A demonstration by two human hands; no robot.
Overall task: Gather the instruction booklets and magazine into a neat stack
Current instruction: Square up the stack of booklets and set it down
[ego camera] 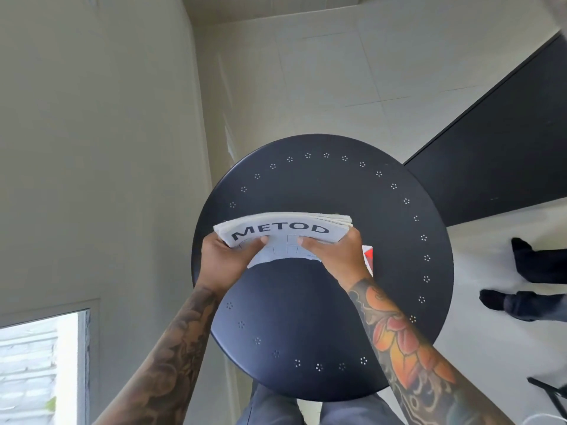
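Pale tiled flooring and a plain light wall surround a round dark metal table, whose top is ringed near the rim by small clusters of punched holes. Nearest the viewer, grey trouser legs show below the table's near edge, and two tattooed forearms reach forward over the tabletop. Left hand and right hand are both closed on a stack of white paper instruction booklets, one at each lower corner, thumbs pressed on the top cover and the remaining fingers hidden beneath. Top booklet bears the word METOD in bold black capitals above faint line drawings. Stack is held over the middle of the table with its printed face tilted toward the viewer; whether its lower edge touches the tabletop cannot be told. Layered page edges are visible along the stack's far right corner. Just beside the right wrist, a red and white corner of a printed sheet protrudes from behind the hand. Beyond the table, a broad dark panel runs across the floor at right. Lower legs of a second person in dark trousers and black socks stand on the floor well apart from the table.
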